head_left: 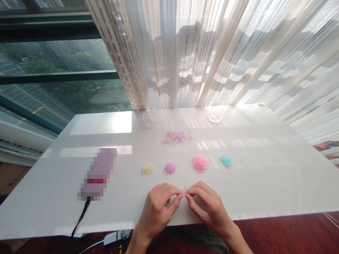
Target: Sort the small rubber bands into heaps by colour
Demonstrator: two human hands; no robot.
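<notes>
My left hand (162, 204) and my right hand (207, 204) meet near the table's front edge, thumb and forefinger pinched on each. What lies between the fingertips is too small to make out. Just beyond them are a few pale pink strand-like pieces (183, 189), partly hidden by my fingers. Farther off, small heaps of thin plastic-looking strands form a row: a yellow heap (147, 169), a purple heap (170, 168), a larger pink heap (200, 163) and a turquoise heap (226, 161). Behind the row spreads a mixed-colour heap (177, 137).
A clear round container (149, 119) and a clear shallow lid (214, 118) sit at the back of the white table (265, 176). On the left lies a blurred purple object (99, 171) with a black strap (81, 217). A white power strip (114, 237) is below the front edge.
</notes>
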